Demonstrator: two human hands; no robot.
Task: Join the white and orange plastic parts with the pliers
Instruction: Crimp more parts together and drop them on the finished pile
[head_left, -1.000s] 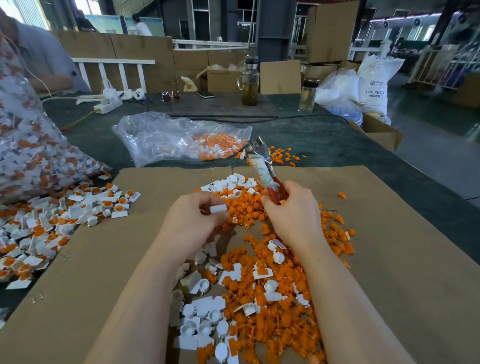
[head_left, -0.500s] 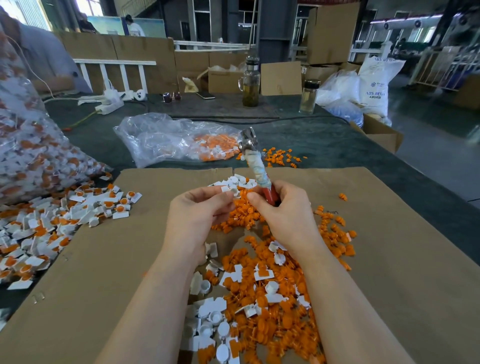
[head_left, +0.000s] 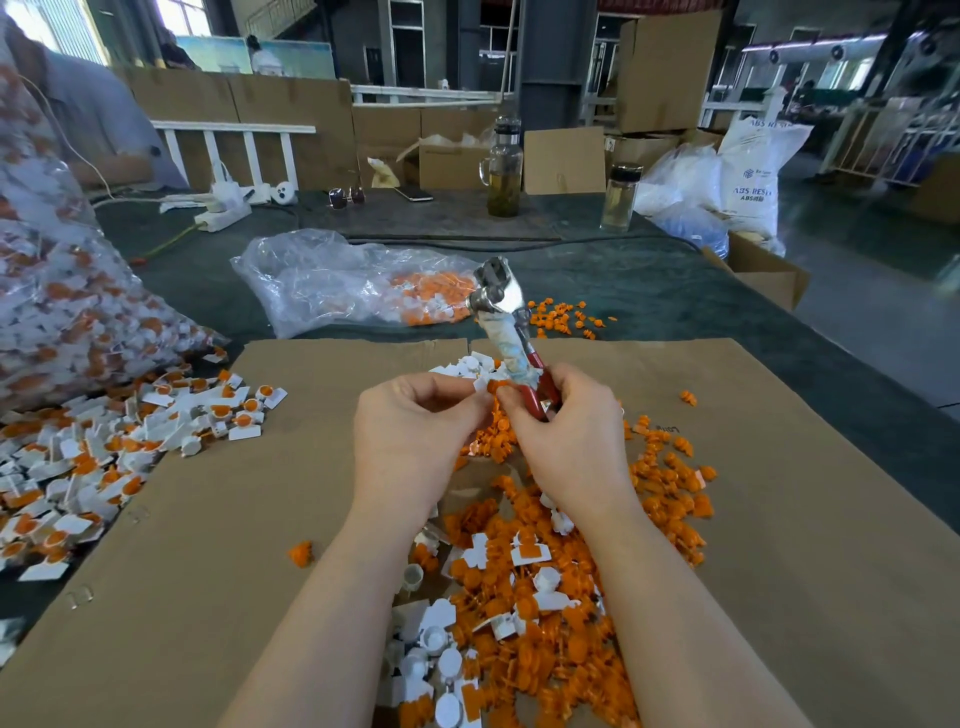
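Left hand (head_left: 415, 431) pinching small white plastic part (head_left: 481, 383), right hand (head_left: 566, 441) gripping red-handled metal pliers (head_left: 511, 338) (head up, idle); risks fumbling orange plastic part (head_left: 500, 387) just below pliers.

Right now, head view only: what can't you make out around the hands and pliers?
- Parts at the fingertips: the left hand and right hand meet around a white part and an orange part; fingers hide whether they are joined.
- Pliers: lower handles hidden in the right hand's grip; head tilted away, so nothing shows whether it holds anything.
- Pile: near end cut off by the bottom edge and the forearms.
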